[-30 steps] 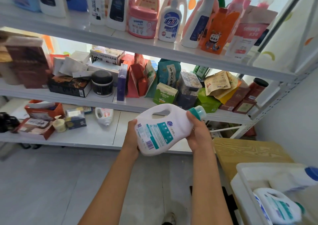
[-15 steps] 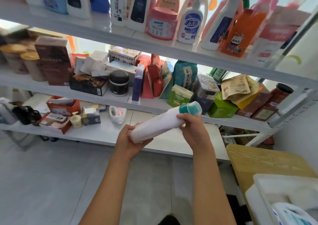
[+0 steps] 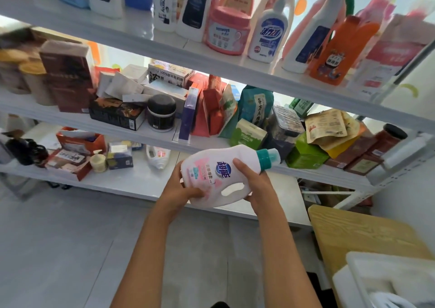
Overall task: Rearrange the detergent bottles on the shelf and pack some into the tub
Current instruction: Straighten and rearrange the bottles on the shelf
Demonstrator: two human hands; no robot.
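Head view: one white detergent bottle (image 3: pixel 219 175) lies sideways, gripped by left hand (image 3: pixel 181 190) and right hand (image 3: pixel 255 185). One tub (image 3: pixel 353 274), near right, contents unclear.

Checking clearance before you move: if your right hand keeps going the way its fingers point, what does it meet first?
The right hand already grips the white detergent bottle with a teal cap, so that blocks it. Past the bottle, probably the white middle shelf's edge; depth is unclear.

White detergent bottle (image 3: pixel 213 178) with teal cap (image 3: pixel 265 158), pink-patterned label and blue logo; orange bottle (image 3: pixel 336 50) above.
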